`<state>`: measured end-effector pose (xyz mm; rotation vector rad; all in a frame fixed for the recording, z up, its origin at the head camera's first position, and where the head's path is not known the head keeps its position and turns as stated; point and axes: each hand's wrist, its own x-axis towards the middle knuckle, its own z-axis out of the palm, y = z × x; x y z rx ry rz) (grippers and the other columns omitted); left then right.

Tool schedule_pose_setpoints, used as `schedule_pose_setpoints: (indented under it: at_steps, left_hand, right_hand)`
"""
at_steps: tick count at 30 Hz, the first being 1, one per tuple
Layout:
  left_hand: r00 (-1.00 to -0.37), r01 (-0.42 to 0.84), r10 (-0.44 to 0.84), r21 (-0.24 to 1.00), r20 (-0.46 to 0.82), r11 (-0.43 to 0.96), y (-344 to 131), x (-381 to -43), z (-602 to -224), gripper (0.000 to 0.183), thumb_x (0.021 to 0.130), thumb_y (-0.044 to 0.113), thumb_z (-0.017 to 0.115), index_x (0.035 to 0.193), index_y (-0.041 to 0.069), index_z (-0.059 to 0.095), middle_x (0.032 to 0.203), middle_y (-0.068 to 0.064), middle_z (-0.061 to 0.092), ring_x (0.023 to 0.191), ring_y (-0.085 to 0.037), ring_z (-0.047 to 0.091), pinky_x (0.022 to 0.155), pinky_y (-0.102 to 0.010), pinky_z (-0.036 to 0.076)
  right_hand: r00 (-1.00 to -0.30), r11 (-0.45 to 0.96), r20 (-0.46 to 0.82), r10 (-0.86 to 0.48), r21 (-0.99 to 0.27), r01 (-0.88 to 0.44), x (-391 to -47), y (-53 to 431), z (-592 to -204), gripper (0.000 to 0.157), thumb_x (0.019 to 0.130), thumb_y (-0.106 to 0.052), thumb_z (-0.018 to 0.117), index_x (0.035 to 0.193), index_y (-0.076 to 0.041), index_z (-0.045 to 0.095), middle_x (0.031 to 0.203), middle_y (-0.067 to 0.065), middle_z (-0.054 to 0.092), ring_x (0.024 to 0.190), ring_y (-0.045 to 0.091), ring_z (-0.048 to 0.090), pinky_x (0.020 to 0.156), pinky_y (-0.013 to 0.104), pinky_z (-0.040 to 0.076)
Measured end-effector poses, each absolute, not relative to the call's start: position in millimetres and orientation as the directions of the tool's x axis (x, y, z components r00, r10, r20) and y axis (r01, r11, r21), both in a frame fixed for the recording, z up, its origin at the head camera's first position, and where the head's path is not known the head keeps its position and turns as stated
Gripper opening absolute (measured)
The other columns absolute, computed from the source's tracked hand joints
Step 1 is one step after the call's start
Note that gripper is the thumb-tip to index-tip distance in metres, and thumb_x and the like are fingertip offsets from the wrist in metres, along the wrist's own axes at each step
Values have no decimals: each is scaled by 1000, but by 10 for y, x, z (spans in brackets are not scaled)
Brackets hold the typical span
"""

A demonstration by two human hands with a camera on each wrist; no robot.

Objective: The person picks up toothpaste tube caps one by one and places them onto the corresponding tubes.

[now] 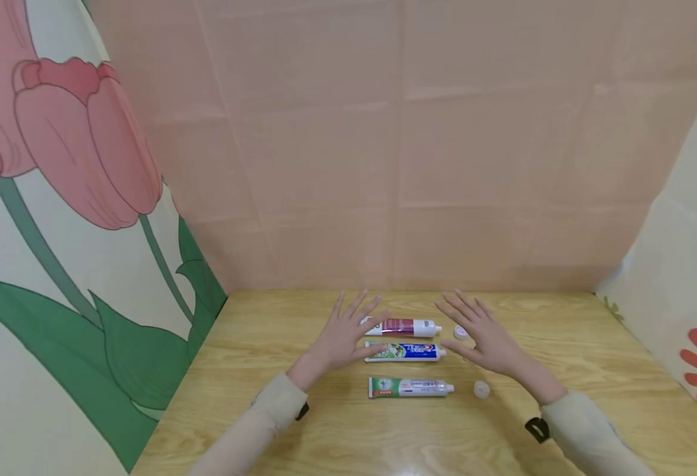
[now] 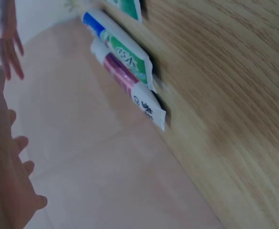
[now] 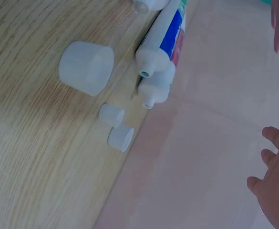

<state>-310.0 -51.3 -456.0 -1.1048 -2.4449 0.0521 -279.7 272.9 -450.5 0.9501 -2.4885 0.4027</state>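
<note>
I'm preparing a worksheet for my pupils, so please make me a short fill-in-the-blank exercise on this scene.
1. The blue tube lies ____ the red tube and the green tube.
2. The right wrist view shows ____ caps on the table.
3. The left hand and right hand hold ____.

Missing words: between; three; nothing.

Smooth plastic caps (image 3: 86, 67), wood-grained table (image 1: 336, 436)

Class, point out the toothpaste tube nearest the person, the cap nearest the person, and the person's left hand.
Toothpaste tube (image 1: 410, 388): head view, middle of its printed side.
Cap (image 3: 87, 68): right wrist view, middle of its visible surface.
Left hand (image 1: 339, 338): head view, back of the hand.
</note>
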Motion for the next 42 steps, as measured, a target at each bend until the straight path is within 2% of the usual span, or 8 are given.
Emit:
schedule_pose_setpoints:
  at_steps: [4, 9, 11, 15, 20, 29, 34, 42]
  left_hand:
    - [-583, 696, 717, -220, 382, 683, -528, -3157, -4603, 72, 89, 67, 30, 148, 36, 3, 156, 3, -1, 142, -26, -1, 111, -58, 3]
    - [-602, 700, 711, -190, 363, 689, -539, -3201, -4647, 69, 90, 67, 24, 149, 33, 10, 156, 1, 7, 143, -24, -1, 112, -56, 3]
    - [-612, 709, 710, -157, 348, 688, -533, -3219, -4659, 69, 91, 66, 24, 149, 32, 13, 156, 0, 10, 143, -25, 2, 112, -56, 3]
    - [-633, 721, 708, -95, 312, 687, -523, -3252, -4678, 67, 91, 65, 25, 149, 32, 13, 155, 2, 8, 143, -25, 5, 113, -54, 4]
    - [-633, 735, 708, -46, 313, 677, -519, -3298, -4709, 66, 92, 61, 34, 148, 30, 17, 155, 0, 17, 142, -23, 9, 113, -53, 6]
    - [-623, 736, 714, -70, 320, 673, -526, -3374, -4755, 66, 92, 60, 34, 148, 28, 19, 154, 2, 19, 140, -23, 21, 112, -50, 18]
    - [-615, 736, 715, -83, 332, 671, -533, -3416, -4793, 67, 92, 60, 35, 148, 25, 21, 151, -1, 27, 135, -24, 30, 110, -46, 26]
    - [-646, 728, 693, -16, 320, 686, -530, -3490, -4846, 65, 93, 58, 36, 147, 23, 26, 150, -3, 30, 136, -25, 30, 110, -46, 26]
  right_hand:
    - [-670, 727, 508, -541, -118, -677, -2845, 2777, -4542, 74, 84, -37, 66, 145, -15, 31, 151, 10, 25, 141, 32, 13, 116, 46, 2]
    - [-675, 722, 529, -513, -158, -673, -2921, 2848, -4637, 73, 82, -28, 69, 144, -13, 34, 151, 9, 27, 140, 31, 16, 116, 43, 4]
    - [-686, 723, 530, -498, -183, -666, -2946, 2881, -4672, 72, 82, -26, 70, 143, -13, 35, 150, 10, 29, 139, 32, 18, 116, 45, 8]
    - [-722, 731, 512, -464, -239, -639, -2961, 2927, -4707, 69, 83, -29, 68, 143, -14, 36, 147, 11, 35, 137, 36, 24, 110, 56, 18]
    - [-748, 719, 497, -439, -304, -624, -2963, 2934, -4721, 66, 84, -29, 68, 141, -13, 40, 143, 12, 40, 132, 39, 30, 102, 64, 24]
    - [-735, 707, 515, -441, -306, -638, -3014, 2913, -4789, 62, 82, -27, 70, 135, -8, 46, 136, 15, 47, 126, 40, 39, 99, 63, 30]
    - [-749, 712, 511, -422, -324, -622, -3086, 2948, -4867, 65, 82, -26, 71, 138, -9, 42, 135, 15, 48, 123, 38, 43, 98, 61, 34]
    - [-791, 732, 484, -375, -369, -573, -3192, 3041, -4950, 67, 83, -31, 69, 141, -14, 39, 135, 15, 49, 120, 37, 45, 95, 61, 36]
